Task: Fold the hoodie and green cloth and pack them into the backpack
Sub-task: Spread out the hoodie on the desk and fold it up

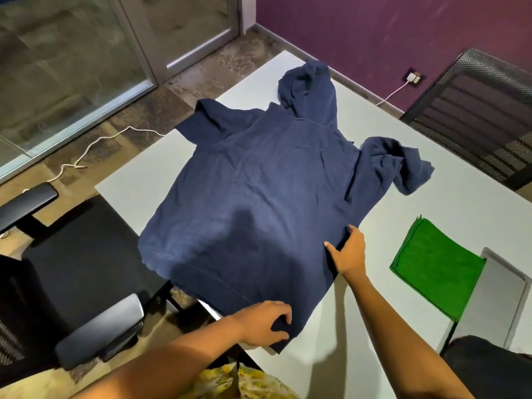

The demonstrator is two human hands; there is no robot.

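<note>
A navy blue hoodie [259,182] lies spread flat on the white table [374,312], hood pointing away, its right sleeve bunched at the far right. My left hand [264,322] pinches the hoodie's near hem corner between thumb and fingers. My right hand [347,251] grips the hoodie's right side edge, fingers tucked under the fabric. A folded green cloth [434,269] rests on the table to the right of my right hand. A dark object [495,367] at the bottom right corner may be the backpack; I cannot tell.
A black office chair [80,277] stands at the table's left edge, another mesh chair [478,110] at the far right. A white cable [95,145] trails across the floor. A grey inset panel [506,292] sits in the table beside the green cloth.
</note>
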